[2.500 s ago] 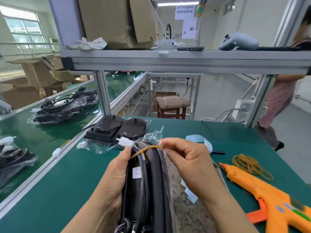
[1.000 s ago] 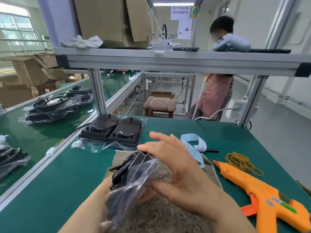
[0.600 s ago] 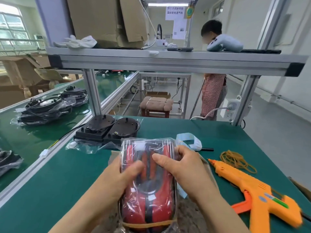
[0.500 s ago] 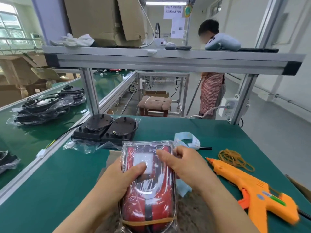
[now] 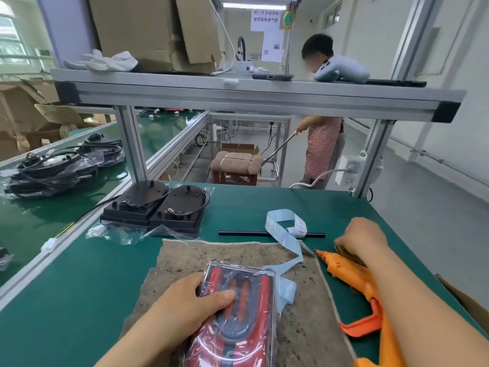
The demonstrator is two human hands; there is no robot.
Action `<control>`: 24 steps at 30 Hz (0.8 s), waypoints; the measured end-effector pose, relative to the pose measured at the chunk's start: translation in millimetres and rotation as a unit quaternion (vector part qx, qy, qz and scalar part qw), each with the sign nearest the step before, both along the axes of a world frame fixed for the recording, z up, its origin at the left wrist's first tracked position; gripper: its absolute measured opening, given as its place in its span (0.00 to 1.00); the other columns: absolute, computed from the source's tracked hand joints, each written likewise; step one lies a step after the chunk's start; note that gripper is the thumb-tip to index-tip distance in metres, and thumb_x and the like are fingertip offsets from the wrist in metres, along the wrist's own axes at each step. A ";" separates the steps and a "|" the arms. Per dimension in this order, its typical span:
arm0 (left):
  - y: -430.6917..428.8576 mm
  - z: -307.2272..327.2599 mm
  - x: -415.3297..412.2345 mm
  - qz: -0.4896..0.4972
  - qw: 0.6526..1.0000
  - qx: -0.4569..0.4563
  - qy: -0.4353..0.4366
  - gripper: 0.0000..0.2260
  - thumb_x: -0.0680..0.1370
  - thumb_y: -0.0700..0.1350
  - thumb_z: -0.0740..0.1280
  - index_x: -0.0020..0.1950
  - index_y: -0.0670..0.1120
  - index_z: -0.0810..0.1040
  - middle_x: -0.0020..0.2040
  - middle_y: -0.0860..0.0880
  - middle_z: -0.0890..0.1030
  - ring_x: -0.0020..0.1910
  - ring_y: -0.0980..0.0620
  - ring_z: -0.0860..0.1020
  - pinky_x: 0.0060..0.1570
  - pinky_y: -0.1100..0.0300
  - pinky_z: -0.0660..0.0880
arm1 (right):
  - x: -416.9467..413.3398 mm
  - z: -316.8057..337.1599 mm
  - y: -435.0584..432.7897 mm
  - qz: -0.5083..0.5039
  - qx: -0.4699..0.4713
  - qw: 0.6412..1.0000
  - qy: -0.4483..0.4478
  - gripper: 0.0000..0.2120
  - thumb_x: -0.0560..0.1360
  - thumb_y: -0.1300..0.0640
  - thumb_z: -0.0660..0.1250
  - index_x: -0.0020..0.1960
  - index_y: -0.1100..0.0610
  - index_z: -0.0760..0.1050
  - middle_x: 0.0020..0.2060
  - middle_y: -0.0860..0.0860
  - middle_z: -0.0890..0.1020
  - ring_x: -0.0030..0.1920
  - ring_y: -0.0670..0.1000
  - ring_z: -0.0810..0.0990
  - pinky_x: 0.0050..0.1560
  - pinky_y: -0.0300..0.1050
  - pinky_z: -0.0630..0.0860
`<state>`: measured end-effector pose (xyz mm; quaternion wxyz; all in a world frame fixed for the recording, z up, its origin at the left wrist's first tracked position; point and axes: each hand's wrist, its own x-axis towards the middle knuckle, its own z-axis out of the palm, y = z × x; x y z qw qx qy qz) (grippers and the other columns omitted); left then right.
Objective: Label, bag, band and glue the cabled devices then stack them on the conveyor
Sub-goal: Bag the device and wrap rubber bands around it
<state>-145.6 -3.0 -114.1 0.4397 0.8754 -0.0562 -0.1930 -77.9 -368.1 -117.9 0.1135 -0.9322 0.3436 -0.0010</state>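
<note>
A red and black device in a clear plastic bag [image 5: 243, 313] lies face up on a brown mat [image 5: 211, 258] in front of me. My left hand [image 5: 190, 300] grips its left edge, thumb across the top. My right hand [image 5: 362, 238] is out at the right, knuckles up, fingers curled down into the pile of rubber bands [image 5: 341, 250], which it mostly hides. The orange glue gun [image 5: 352, 274] lies just under that forearm. Two black cabled devices [image 5: 158, 207] sit side by side on loose bags at the back left of the table.
A pale blue label strip [image 5: 283, 229] and a thin black rod [image 5: 238, 233] lie behind the mat. Bagged black devices [image 5: 53, 170] are stacked on the green conveyor [image 5: 39, 221] to the left. An aluminium shelf [image 5: 238, 96] crosses overhead. A person [image 5: 322, 144] stands beyond the table.
My right hand has left the bagged device and moved right to the rubber bands. The device now lies lower on the mat, held by my left hand alone.
</note>
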 end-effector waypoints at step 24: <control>-25.4 38.0 2.0 0.091 0.949 -0.156 -0.260 0.13 0.78 0.56 0.65 0.61 0.56 0.79 0.54 0.63 0.81 0.52 0.68 0.76 0.50 0.75 0.70 | -66.7 85.9 137.5 0.220 0.724 0.634 -0.162 0.05 0.72 0.58 0.69 0.41 0.60 0.76 0.33 0.51 0.78 0.29 0.44 0.74 0.27 0.33 0.72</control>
